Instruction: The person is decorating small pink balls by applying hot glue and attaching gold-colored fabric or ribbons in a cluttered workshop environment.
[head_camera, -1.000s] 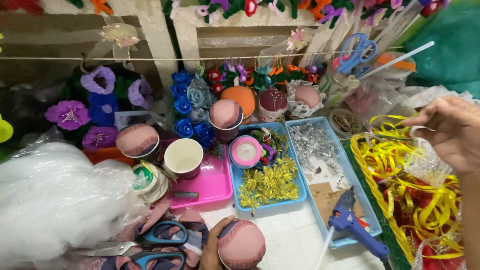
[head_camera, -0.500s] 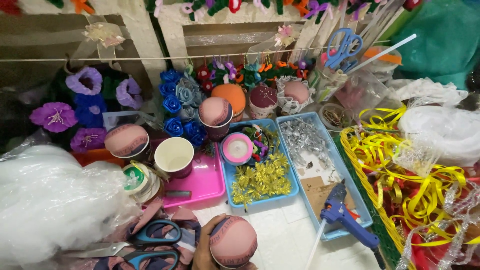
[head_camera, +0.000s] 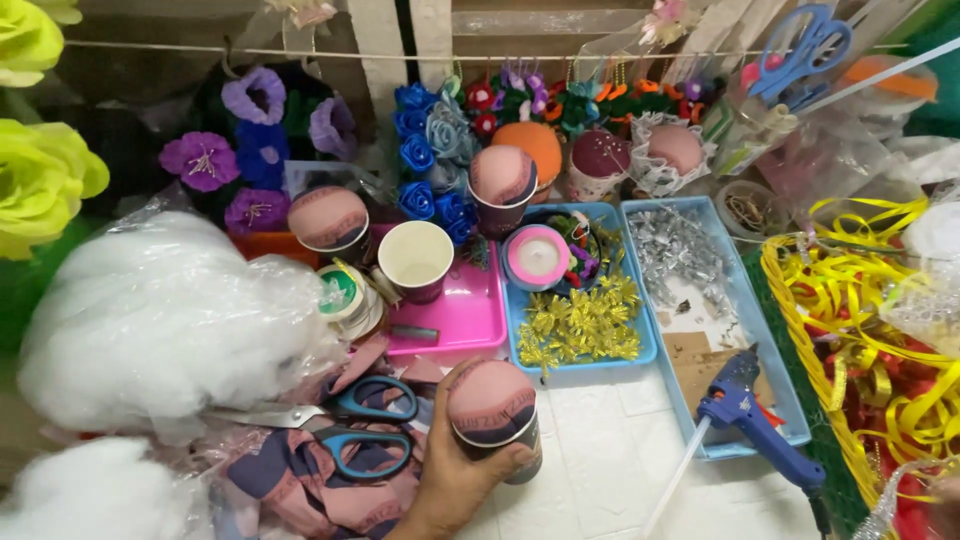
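Note:
My left hand (head_camera: 452, 482) comes up from the bottom edge and grips a paper cup topped with a pink fabric dome (head_camera: 492, 402), held upright over the white tabletop. Teal-handled scissors (head_camera: 352, 420) lie just left of it on scraps of printed pink and navy fabric (head_camera: 300, 480). A blue glue gun (head_camera: 745, 415) with a clear glue stick rests to the right, partly on a light blue tray (head_camera: 770, 350). My right hand does not show in the view.
A bag of white stuffing (head_camera: 150, 310) fills the left. Behind are a pink tray (head_camera: 460, 320) with an empty cup (head_camera: 416, 258), more domed cups, a blue tray of gold tinsel (head_camera: 580, 325), yellow ribbon in a basket (head_camera: 870, 330), and fabric flowers at the back.
My right hand, reaching at the upper right a second ago, has left the view. The camera has shifted, and the domed cup in my left hand now sits higher in the picture.

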